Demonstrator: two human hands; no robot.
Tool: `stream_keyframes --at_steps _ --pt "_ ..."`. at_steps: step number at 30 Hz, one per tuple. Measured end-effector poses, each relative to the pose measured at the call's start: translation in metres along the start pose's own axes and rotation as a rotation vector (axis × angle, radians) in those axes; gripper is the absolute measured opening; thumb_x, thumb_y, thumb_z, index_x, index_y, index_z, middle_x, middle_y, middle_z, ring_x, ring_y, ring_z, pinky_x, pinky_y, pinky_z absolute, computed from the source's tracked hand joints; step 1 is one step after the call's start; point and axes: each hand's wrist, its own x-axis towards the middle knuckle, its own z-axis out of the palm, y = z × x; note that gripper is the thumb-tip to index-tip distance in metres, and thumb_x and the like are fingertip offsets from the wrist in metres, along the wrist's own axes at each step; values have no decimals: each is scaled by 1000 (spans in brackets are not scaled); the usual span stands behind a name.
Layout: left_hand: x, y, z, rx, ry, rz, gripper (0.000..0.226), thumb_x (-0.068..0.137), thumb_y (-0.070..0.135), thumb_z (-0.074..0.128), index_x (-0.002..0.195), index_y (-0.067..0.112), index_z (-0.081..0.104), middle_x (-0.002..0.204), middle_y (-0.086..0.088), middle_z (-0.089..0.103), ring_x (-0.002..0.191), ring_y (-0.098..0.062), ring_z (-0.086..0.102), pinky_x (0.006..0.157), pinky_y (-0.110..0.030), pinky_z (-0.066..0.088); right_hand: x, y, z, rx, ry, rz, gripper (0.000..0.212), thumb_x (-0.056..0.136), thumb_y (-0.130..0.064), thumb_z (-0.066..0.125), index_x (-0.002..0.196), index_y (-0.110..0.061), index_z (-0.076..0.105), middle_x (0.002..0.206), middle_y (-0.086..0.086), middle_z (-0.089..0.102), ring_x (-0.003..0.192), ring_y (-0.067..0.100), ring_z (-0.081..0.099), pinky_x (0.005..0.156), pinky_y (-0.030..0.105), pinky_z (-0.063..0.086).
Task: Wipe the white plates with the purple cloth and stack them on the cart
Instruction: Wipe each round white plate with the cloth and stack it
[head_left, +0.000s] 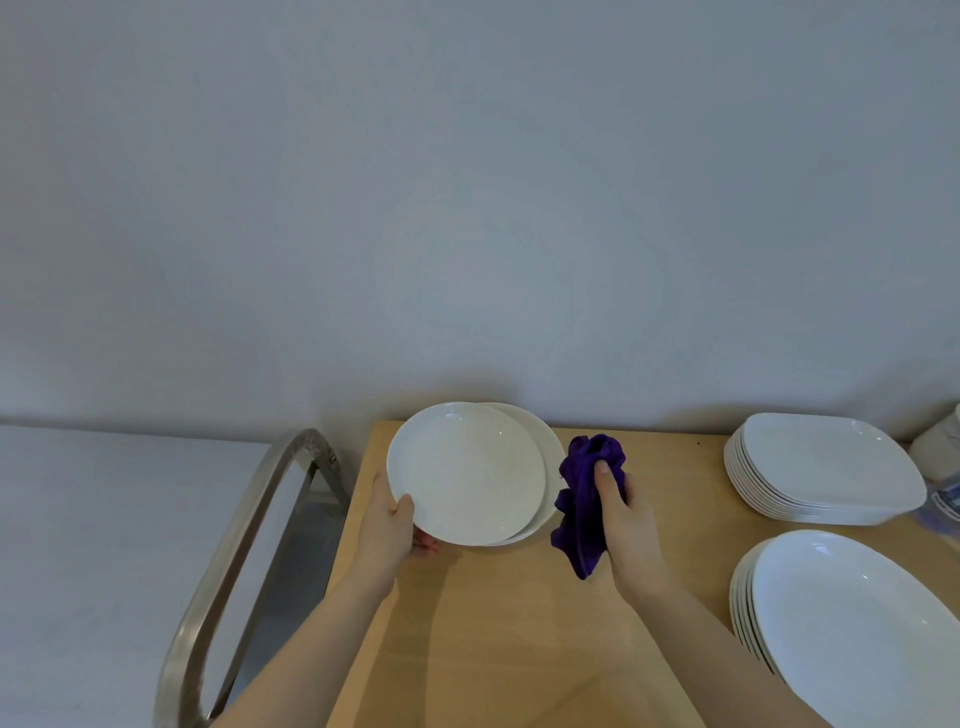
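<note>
A: Where's the plate (467, 473)?

B: Tilted up over the table's (519, 623) far left corner, above a second plate (551, 467). The left hand (387, 525) pinches its near-left rim, thumb on top.

A: And the cloth (587, 499)?

B: Bunched in the right hand (621, 514), fingers curled round it, just right of the plate.

A: So?

B: The right hand likely sweeps left onto it. The cart (244, 561) lies left of the plate, nearer the left hand.

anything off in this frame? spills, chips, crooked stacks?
Nothing stands out. The left hand holds a round plate offset over a second plate, as expected mid-task. The right hand grips the cloth. Both stacks on the right look even. No spills or chips show on the table.
</note>
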Motion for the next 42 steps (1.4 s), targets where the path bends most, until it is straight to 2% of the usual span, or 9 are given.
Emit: stream_keyframes --at_steps 3,8,13,17,22,25,32,36,42 --pt "-2 2 -3 2 2 9 48 103 10 35 147 27 24 123 -9 52 81 -31 67 52 -34 59 -2 -3 1 -17 4 -11 28 101 -32 48 99 -6 58 90 16 72 77 32 71 62 64 54" --pt "-8 7 -6 20 2 82 49 101 7 35 146 26 27 102 10 52 76 -17 62 61 -41 61 -5 -11 7 -82 17 -59 27 100 -32 49 90 -8 58 89 23 68 79 40 69 66 62 55" --pt "-8 11 -10 -1 23 127 50 99 4 37 144 24 32 108 3 54 72 -11 59 57 -39 60 -7 -17 11 -43 -1 -40 25 100 -33 48 98 -10 58 86 9 73 74 24 73 59 45 59" --pt "-9 12 -12 -3 50 150 51 99 4 38 145 24 32 110 9 50 72 -9 59 56 -35 59 -6 -20 13 -12 -15 -54 28 101 -32 47 102 -6 57 86 10 73 71 27 72 60 57 57" --pt "-12 17 -14 23 83 184 55 98 5 38 147 28 30 108 7 54 76 -12 63 52 -30 58 -5 -25 19 34 -14 -61 29 101 -28 47 104 -1 56 86 13 72 68 27 68 57 62 55" --pt "-12 21 -15 34 88 200 55 98 8 40 148 30 29 110 3 56 81 -16 64 54 -30 59 -4 -29 23 45 -19 -59 31 102 -27 45 107 2 55 91 17 71 67 27 66 54 56 54" --pt "-9 29 -17 93 124 233 53 100 15 43 149 30 29 92 12 59 75 -16 65 59 -38 61 1 -35 32 43 -28 -59 34 102 -27 45 105 4 57 90 26 67 64 28 64 49 42 53" --pt "-8 34 -18 101 139 242 53 100 17 44 149 29 29 90 9 60 75 -19 65 61 -42 61 2 -38 39 54 -43 -67 31 102 -26 45 101 1 59 85 17 68 64 24 64 50 41 53" --pt "-9 42 -20 164 148 299 57 100 17 45 150 34 24 82 7 59 72 -18 64 58 -35 61 8 -37 47 49 -54 -87 32 102 -28 46 103 2 58 82 11 70 67 23 67 56 53 54"
